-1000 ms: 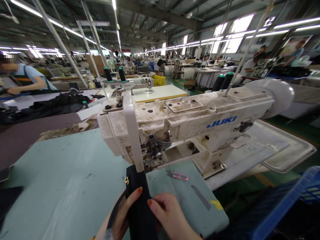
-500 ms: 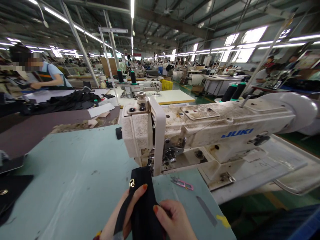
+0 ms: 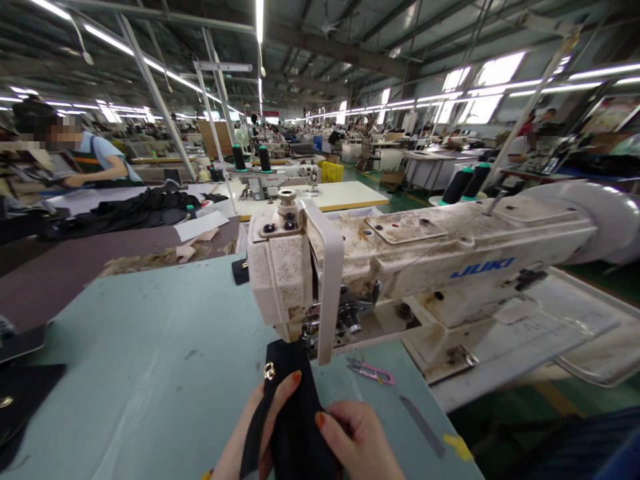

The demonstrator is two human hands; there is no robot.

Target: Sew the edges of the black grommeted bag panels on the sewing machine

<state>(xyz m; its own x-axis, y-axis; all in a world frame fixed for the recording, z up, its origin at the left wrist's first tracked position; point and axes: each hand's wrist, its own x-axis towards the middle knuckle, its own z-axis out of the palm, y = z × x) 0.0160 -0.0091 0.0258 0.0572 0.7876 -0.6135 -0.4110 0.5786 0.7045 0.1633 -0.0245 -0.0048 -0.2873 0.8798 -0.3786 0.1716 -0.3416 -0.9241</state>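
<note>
A black bag (image 3: 296, 417) with a gold metal fitting (image 3: 269, 371) and a black strap (image 3: 255, 433) lies on the pale green table, its far end at the needle area of a white sewing machine (image 3: 410, 247). My left hand (image 3: 267, 420) is closed on the bag's left side, thumb on top and the strap running over the hand. On the right edge, my right hand (image 3: 357, 437) pinches the black material between thumb and bent fingers. The machine's head partly hides the needle and the bag's far corner.
Pink thread snips (image 3: 371, 371) and a grey flat strip (image 3: 423, 425) lie right of my hands. Other black pieces (image 3: 30, 407) rest at the table's left edge. Beyond the table, a co-worker (image 3: 95, 157) bends over dark fabric. Thread cones (image 3: 457, 187) stand behind the machine.
The view has shifted a little, so the machine, bag and hands sit slightly further right and lower. Both hands keep the same hold on the bag.
</note>
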